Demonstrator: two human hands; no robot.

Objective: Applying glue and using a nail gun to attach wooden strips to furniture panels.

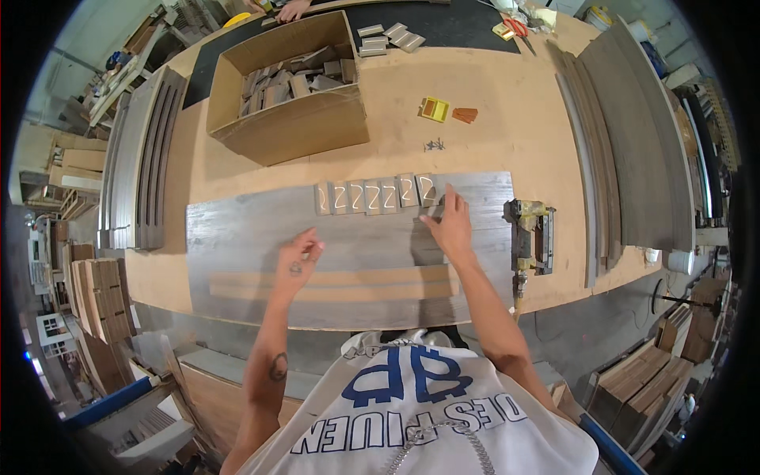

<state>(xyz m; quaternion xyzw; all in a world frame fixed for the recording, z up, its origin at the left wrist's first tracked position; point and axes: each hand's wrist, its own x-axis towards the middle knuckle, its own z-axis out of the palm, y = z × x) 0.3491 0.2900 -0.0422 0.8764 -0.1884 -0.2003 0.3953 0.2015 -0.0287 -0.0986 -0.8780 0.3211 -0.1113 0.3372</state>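
Note:
A row of several small wood blocks lies along the far side of a grey wood-grain panel. Each block carries a white squiggle that looks like glue. My right hand is beside the block at the row's right end, thumb and forefinger apart; whether it touches that block I cannot tell. Over the panel's left half hovers my left hand, loosely curled with fingertips apart and nothing visible in it. Two long tan strips run across the panel's near side.
Beyond the panel stands a cardboard box of wood pieces. A nail gun lies right of the panel. Farther back are a small yellow box and a pile of small dark fasteners. Stacked boards flank the table. Another person's hand shows at the far edge.

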